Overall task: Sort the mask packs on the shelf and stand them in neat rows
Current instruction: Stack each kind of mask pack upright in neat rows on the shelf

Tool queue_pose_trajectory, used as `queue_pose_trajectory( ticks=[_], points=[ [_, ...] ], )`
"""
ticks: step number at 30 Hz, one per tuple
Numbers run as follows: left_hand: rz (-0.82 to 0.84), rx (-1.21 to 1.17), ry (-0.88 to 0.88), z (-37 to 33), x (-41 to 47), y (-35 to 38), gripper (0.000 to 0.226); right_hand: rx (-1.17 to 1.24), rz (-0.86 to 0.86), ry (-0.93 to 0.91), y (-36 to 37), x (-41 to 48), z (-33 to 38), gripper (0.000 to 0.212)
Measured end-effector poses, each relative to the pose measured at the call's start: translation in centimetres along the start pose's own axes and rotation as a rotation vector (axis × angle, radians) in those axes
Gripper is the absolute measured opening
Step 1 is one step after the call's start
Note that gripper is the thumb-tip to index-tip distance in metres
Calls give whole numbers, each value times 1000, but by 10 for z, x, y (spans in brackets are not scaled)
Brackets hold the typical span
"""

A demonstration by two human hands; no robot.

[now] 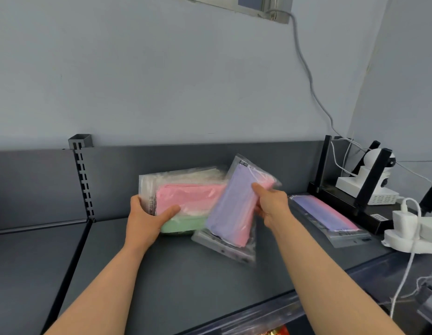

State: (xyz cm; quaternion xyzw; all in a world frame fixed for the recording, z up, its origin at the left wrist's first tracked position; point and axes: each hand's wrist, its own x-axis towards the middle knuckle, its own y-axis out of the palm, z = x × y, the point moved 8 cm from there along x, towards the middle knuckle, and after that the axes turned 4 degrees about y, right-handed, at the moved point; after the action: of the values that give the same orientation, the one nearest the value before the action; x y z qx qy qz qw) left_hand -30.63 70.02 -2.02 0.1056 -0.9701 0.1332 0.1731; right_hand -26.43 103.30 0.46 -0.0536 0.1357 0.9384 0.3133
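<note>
A bundle of clear mask packs, pink and green (186,201), stands on its long edge on the dark grey shelf (181,281). My left hand (145,218) grips the bundle's left end, thumb across the pink front. My right hand (270,206) holds a purple and pink mask pack (234,209) tilted in the air, overlapping the bundle's right end. Another purple and pink pack (328,218) lies flat on the shelf to the right.
A black router (350,201) with upright antennas and a white camera (372,175) stand at the right, beside a white power strip (413,235) with plugs and cables. A slotted upright post (83,180) divides the shelf at the left. The shelf's back panel rises behind the packs.
</note>
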Motion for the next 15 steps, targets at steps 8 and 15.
queue_pose_trajectory(
  ticks=[8,15],
  points=[
    [12,-116,-1,-3,0,2,64,274,31,91,12,-19,-40,84],
    [99,-169,-1,-3,-3,8,86,-92,117,109,22,-24,-50,41]
  ],
)
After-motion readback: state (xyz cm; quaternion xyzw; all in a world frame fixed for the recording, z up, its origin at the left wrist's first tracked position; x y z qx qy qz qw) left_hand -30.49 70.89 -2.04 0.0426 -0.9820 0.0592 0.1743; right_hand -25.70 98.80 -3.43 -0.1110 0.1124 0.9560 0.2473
